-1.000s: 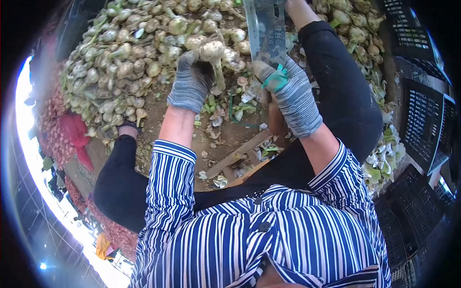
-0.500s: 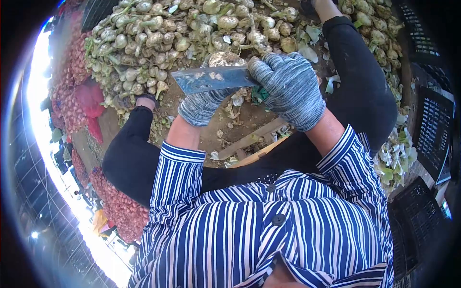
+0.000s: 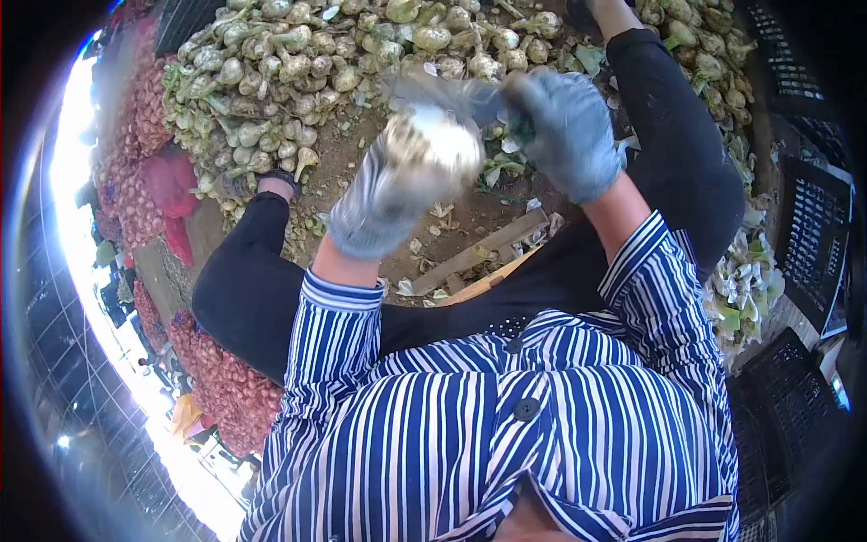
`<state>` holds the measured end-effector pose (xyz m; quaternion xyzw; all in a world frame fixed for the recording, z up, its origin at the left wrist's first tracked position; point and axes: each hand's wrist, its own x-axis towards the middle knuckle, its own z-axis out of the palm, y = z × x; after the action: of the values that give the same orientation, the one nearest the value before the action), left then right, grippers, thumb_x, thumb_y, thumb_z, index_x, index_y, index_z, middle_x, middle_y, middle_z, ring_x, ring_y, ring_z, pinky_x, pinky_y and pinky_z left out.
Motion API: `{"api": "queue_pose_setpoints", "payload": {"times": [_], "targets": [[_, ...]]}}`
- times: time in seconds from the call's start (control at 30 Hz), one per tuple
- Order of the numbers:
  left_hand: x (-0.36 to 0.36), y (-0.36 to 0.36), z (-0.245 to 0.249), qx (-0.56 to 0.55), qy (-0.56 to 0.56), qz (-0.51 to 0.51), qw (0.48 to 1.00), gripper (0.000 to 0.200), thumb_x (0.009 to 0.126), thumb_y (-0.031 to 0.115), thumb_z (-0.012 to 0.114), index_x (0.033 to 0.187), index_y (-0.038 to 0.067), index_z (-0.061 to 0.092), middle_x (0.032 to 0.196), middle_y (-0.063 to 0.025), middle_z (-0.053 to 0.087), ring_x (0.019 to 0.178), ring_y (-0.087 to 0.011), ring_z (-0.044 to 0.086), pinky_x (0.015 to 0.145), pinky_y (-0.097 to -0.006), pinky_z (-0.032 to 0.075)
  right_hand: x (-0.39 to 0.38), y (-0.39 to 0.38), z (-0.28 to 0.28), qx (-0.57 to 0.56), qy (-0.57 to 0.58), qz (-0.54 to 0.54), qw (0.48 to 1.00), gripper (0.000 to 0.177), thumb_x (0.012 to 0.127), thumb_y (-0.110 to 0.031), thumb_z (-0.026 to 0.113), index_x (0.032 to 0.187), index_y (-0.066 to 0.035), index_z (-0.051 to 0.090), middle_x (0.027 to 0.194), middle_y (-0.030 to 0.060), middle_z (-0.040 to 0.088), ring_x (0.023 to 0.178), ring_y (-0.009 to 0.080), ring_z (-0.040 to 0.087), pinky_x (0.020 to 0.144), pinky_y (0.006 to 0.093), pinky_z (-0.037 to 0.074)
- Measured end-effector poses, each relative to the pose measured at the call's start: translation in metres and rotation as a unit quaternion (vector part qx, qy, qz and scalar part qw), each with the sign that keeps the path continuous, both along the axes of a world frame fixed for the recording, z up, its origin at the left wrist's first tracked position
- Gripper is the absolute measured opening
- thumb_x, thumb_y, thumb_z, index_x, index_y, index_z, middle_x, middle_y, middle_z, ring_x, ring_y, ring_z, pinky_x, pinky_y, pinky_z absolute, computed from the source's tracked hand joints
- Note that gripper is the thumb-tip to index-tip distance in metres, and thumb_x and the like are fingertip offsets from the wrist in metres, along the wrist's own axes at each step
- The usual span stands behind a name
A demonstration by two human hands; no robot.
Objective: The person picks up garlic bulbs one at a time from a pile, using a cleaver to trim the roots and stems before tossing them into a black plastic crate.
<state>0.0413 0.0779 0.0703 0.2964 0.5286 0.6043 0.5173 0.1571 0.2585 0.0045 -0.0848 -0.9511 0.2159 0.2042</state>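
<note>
Blue and white, the striped shirt [image 3: 452, 443] fills our foreground, with the bulb pile [image 3: 280, 77] spreading beyond it. Off to the right we have a black crate [image 3: 813, 244]. Now look: the left hand [image 3: 375, 199], gloved in grey, clasps firmly; near it but apart, the right hand [image 3: 573, 131] is closed on a knife [image 3: 465, 98]. Smallest, the pale bulb [image 3: 438, 140] sits in that left clasp, just by the blurred blade; touching or not, we can't quite tell.
</note>
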Motion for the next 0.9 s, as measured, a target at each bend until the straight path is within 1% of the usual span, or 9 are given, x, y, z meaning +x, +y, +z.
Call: {"api": "queue_pose_setpoints", "payload": {"times": [0.1,0.2,0.3,0.37,0.53,0.6,0.67,0.83,0.9], "targets": [[-0.002,-0.005,0.013,0.056,-0.043,-0.012,0.997,0.059,0.062,0.020,0.080,0.114,0.006,0.056,0.103,-0.0079,0.061,0.093,-0.0171,0.059,0.083,-0.0316,0.050,-0.010,0.016,-0.025,0.009,-0.001,-0.094,0.996,0.018,0.072,-0.011,0.062,0.090,-0.009,0.057,0.082,0.0121,0.061,0.073,0.0308,0.060,0.067,0.0406,0.047],[-0.019,-0.016,0.004,0.051,0.027,0.030,0.998,0.058,0.062,0.017,0.081,0.113,0.005,0.056,0.101,-0.0075,0.062,0.093,-0.0158,0.060,0.080,-0.0304,0.052,-0.005,0.007,-0.003,-0.025,0.058,-0.063,0.996,0.018,0.071,-0.012,0.062,0.088,-0.009,0.058,0.078,0.0117,0.060,0.072,0.0301,0.059,0.066,0.0401,0.046],[-0.020,-0.027,-0.001,-0.037,-0.029,0.063,0.997,0.060,0.063,0.016,0.082,0.115,0.005,0.054,0.102,-0.0066,0.063,0.092,-0.0156,0.061,0.079,-0.0297,0.052,-0.004,-0.015,0.011,-0.031,0.077,-0.042,0.996,0.019,0.071,-0.012,0.063,0.089,-0.009,0.059,0.076,0.0120,0.059,0.071,0.0297,0.059,0.066,0.0399,0.045],[-0.024,-0.027,-0.016,-0.031,0.015,0.080,0.996,0.060,0.066,0.018,0.081,0.116,0.004,0.052,0.102,-0.0060,0.063,0.090,-0.0158,0.062,0.079,-0.0294,0.053,-0.003,-0.020,0.012,-0.040,0.103,-0.016,0.994,0.021,0.070,-0.012,0.063,0.091,-0.008,0.060,0.076,0.0123,0.059,0.071,0.0292,0.059,0.065,0.0399,0.045],[-0.034,-0.017,-0.023,-0.038,0.048,0.178,0.982,0.061,0.069,0.019,0.080,0.120,0.005,0.049,0.099,-0.0071,0.062,0.090,-0.0178,0.062,0.077,-0.0288,0.054,-0.002,-0.029,0.006,-0.250,0.038,-0.107,0.961,0.035,0.070,-0.007,0.068,0.103,-0.004,0.058,0.088,0.0156,0.063,0.081,0.0319,0.063,0.070,0.0356,0.051],[-0.041,-0.016,-0.030,0.013,0.052,0.167,0.984,0.060,0.070,0.015,0.078,0.121,0.005,0.047,0.101,-0.0093,0.060,0.089,-0.0200,0.062,0.076,-0.0295,0.056,-0.001,-0.034,0.005,-0.263,0.039,-0.102,0.958,0.036,0.070,-0.009,0.068,0.103,-0.004,0.058,0.087,0.0161,0.063,0.080,0.0317,0.063,0.070,0.0359,0.051],[-0.039,-0.017,-0.031,0.002,-0.005,0.202,0.979,0.058,0.071,0.012,0.076,0.121,0.005,0.047,0.102,-0.0104,0.059,0.090,-0.0208,0.062,0.075,-0.0304,0.056,-0.001,-0.041,0.010,-0.283,-0.022,-0.124,0.951,0.035,0.069,-0.011,0.068,0.102,-0.003,0.058,0.085,0.0166,0.062,0.077,0.0320,0.062,0.067,0.0367,0.051],[-0.019,0.003,-0.029,0.053,-0.134,0.216,0.966,0.056,0.073,0.011,0.073,0.122,0.009,0.046,0.105,-0.0126,0.057,0.097,-0.0253,0.060,0.085,-0.0367,0.054,-0.005,-0.034,0.013,-0.289,0.062,-0.125,0.947,0.033,0.069,-0.013,0.068,0.098,-0.004,0.057,0.079,0.0161,0.059,0.072,0.0315,0.061,0.064,0.0384,0.049],[-0.013,0.017,-0.025,0.101,-0.206,0.211,0.950,0.050,0.072,0.003,0.069,0.117,0.002,0.048,0.104,-0.0152,0.056,0.097,-0.0270,0.060,0.086,-0.0360,0.054,-0.007,-0.031,0.018,-0.273,0.081,-0.147,0.947,0.034,0.069,-0.012,0.068,0.099,-0.005,0.057,0.078,0.0162,0.059,0.072,0.0319,0.061,0.064,0.0384,0.049]]}}
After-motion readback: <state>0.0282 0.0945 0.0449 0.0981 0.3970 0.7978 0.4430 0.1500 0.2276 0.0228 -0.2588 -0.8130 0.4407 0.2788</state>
